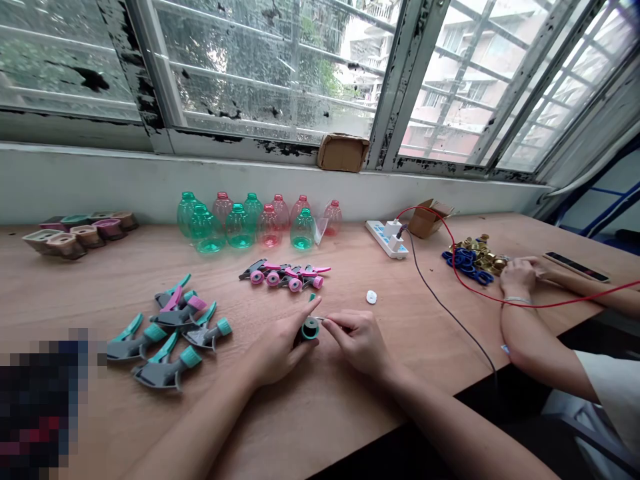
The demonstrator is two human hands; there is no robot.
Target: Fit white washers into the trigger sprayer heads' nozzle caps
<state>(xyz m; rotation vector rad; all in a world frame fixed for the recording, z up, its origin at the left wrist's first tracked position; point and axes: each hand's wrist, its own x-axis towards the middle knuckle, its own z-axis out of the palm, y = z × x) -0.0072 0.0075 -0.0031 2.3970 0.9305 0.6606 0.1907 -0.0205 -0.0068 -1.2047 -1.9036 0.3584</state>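
**Q:** Hands, quick?

**A:** Left hand (273,347) is clenched round a teal-capped sprayer part (310,328), probably held up like that so its end faces the right hand (357,340). Right hand seems to pinch a thin white tube (318,320) at that end; too small to be sure.

**Q:** Where's the part?

**A:** In the left hand, over the wooden table (320,427), in front of the row of plastic bottles (240,227).

**Q:** Around it?

**A:** Teal sprayer heads (167,353) lie front-left of the bottles, pink sprayer heads (285,273) directly in front. Looks sorted by colour, keeping kinds apart.

**Q:** Containers?

**A:** The bottles look empty. Right of them, past a power strip (387,239), sits an open cardboard box (425,220), contents hidden. Further right, a co-worker's hands (520,277) rest beside blue and brass parts (473,260).
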